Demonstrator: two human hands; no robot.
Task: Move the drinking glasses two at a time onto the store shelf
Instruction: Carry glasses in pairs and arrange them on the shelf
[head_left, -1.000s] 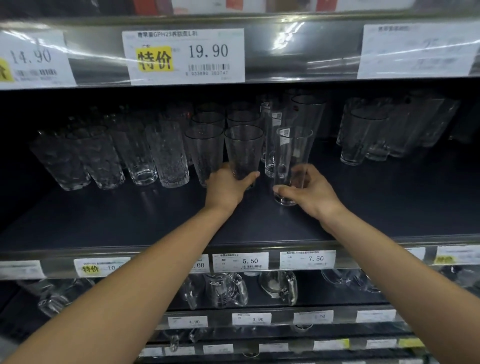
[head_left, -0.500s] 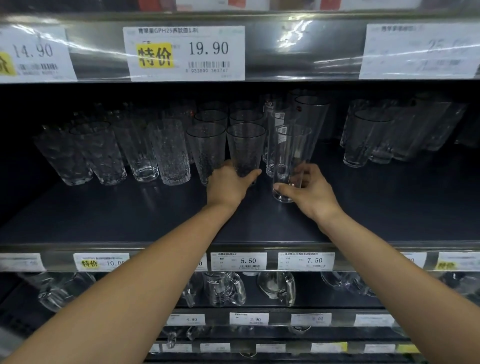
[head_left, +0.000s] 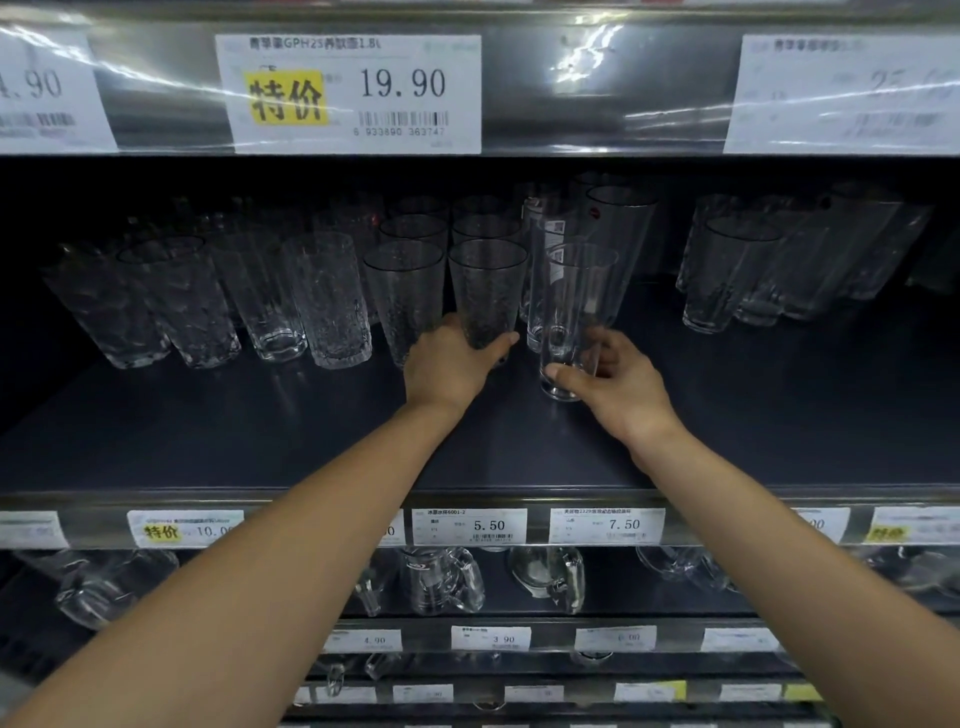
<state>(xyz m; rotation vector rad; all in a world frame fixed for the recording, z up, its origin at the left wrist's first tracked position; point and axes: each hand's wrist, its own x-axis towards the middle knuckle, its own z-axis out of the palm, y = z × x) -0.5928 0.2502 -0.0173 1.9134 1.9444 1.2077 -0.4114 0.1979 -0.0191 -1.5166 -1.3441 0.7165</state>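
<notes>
Two hands, two glasses in hand.

The left hand (head_left: 447, 364) has its fingers curled round the lower part of a dimpled tapered glass (head_left: 488, 291). The thumb lies across the near side and the base is hidden behind the hand.

The right hand (head_left: 618, 384) has thumb and fingers clamped low on a tall plain glass (head_left: 576, 301), just above its foot. Cannot tell whether the foot touches the shelf (head_left: 779, 405).

Both glasses are upright, mouths up, long axes vertical. They stand side by side but apart, near the middle of the shelf's length, about midway between front edge and back.

- **Beside the dimpled glass:** one matching glass (head_left: 405, 301) just to its left, with at least two pairs behind.
- **Toward the left end:** four textured tumblers (head_left: 327, 301) in front, upright.
- **Toward the right end:** a cluster of plain glasses (head_left: 727, 275), count unclear.
- **Front edge:** two clearly readable price tags, 5.50 (head_left: 470, 526) and 7.50 (head_left: 607, 525).
</notes>
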